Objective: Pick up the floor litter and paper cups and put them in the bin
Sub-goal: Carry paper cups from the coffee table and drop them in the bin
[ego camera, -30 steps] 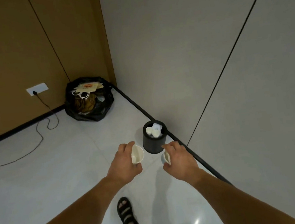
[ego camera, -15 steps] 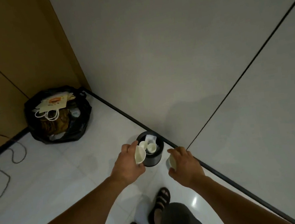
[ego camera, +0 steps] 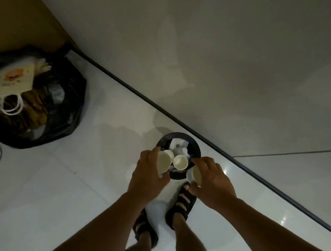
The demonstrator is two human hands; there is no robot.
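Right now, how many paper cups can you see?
4 paper cups: one in the left hand over the bin, one in the right hand at its near rim, two inside among crumpled paper. More may be hidden underneath.

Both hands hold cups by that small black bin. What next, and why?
Probably open the left hand: the left cup hangs over the open bin, above cups lying inside, so it should drop in. The right cup, in the right hand, is only at the near rim and likely needs moving forward first.
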